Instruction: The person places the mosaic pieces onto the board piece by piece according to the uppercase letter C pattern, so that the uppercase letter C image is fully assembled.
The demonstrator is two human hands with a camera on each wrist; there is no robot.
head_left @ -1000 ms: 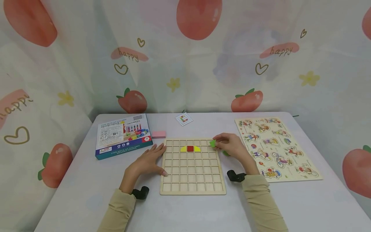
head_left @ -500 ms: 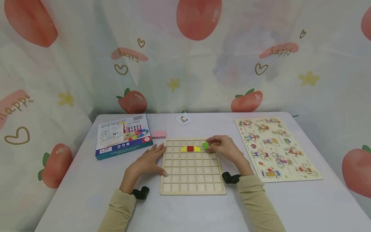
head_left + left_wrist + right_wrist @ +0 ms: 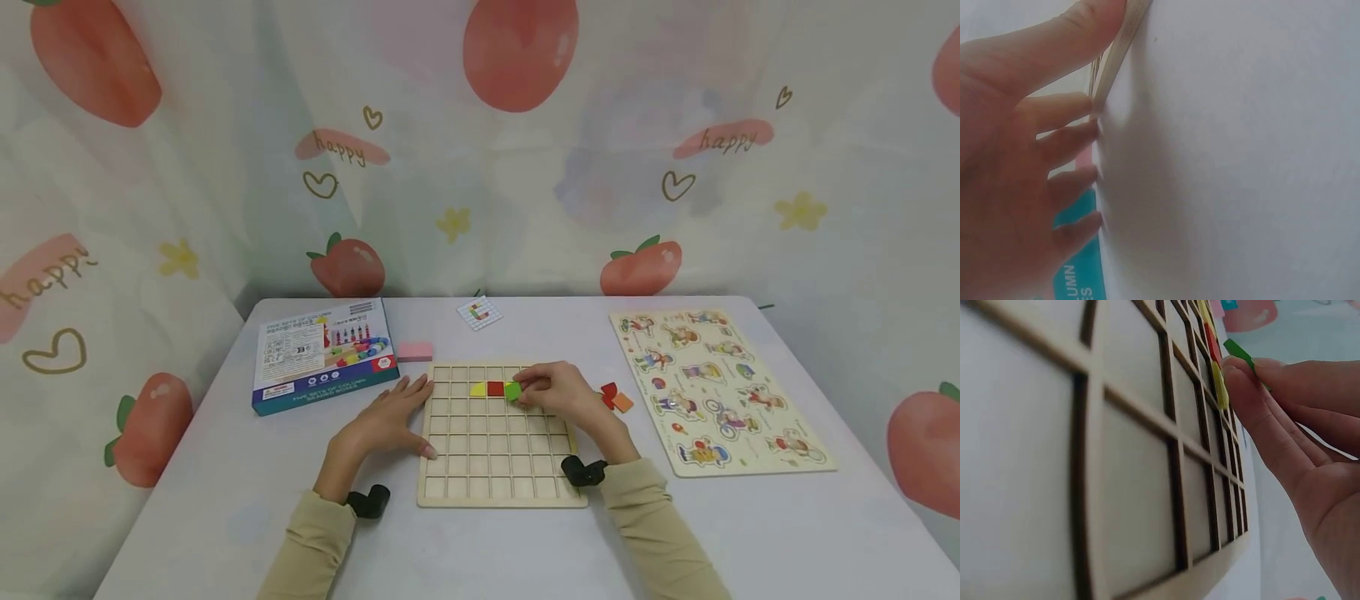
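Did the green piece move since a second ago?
Yes. The green piece, pinched in the right hand, moved left over the wooden board, from near its far right corner towards the red square.

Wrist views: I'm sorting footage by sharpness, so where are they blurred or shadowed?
Left wrist: hazy and soft overall, with a broad shadow on the white tabletop beside the left hand. Right wrist: the nearest bars of the grid board are out of focus, while the green piece looks somewhat crisper.
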